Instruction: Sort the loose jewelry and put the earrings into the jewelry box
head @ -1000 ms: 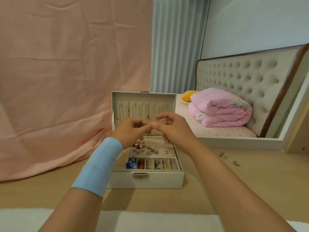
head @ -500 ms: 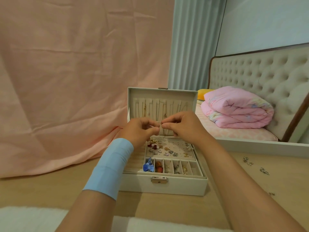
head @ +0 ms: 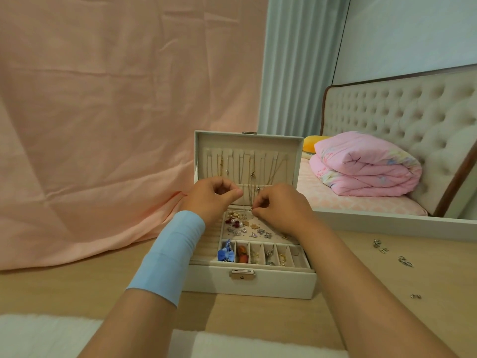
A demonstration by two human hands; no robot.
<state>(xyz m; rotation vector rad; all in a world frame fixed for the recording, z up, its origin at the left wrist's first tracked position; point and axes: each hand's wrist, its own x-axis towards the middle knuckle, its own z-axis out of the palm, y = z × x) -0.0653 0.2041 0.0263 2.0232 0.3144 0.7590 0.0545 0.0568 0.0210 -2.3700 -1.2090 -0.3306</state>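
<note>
The cream jewelry box stands open on the wooden table, its lid upright with thin chains hanging inside. Several earrings sit on the perforated pad and in the front compartments, among them a blue bow piece. My right hand pinches a tiny earring over the back of the pad. Beside it, my left hand hovers with fingers curled and thumb against forefinger; I see nothing between them. More loose earrings lie on the table to the right.
A pink cloth hangs behind and drapes onto the table at left. A white-framed panel showing a bed with a pink quilt borders the back right. White fluffy fabric runs along the near edge.
My hands, touching fingertip to fingertip before, have drawn apart. The right hand has lowered toward the earring pad with the earring. My head has turned left, so the box appears further right.
</note>
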